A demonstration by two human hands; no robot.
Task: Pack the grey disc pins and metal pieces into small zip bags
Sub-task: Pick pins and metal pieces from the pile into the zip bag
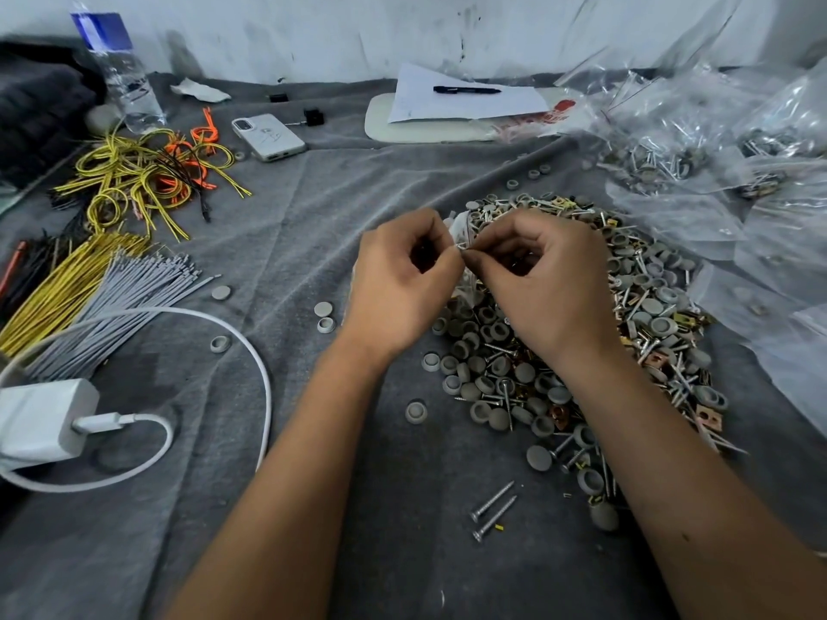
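We hold a small clear plastic zip bag [461, 230] between our two hands, just above the near edge of the big heap of grey disc pins, silver screws and copper-coloured metal clips [581, 333] that lies on the grey cloth-covered table [313, 208]. Our left hand [398, 284] has its fingers curled, thumb and forefinger pinching the bag's top edge; our right hand [541, 284] is curled the same way and pinches the bag from the other side, fingertips nearly touching the left ones. Whether we are opening or sealing the strip we cannot tell, and how much is inside the bag is hidden by our fingers.

We judge the job to be somewhere in the middle. To the far right a pile of filled clear bags [662, 158] already holds pins and screws, so a fair share is packed. Yet the loose heap is still large, and strays lie apart from it: a few grey caps [324, 317] left of our left wrist and two long silver screws [492, 512] near our right forearm. Flat empty clear bags [769, 306] wait beside the heap on the right, so plenty of filling remains
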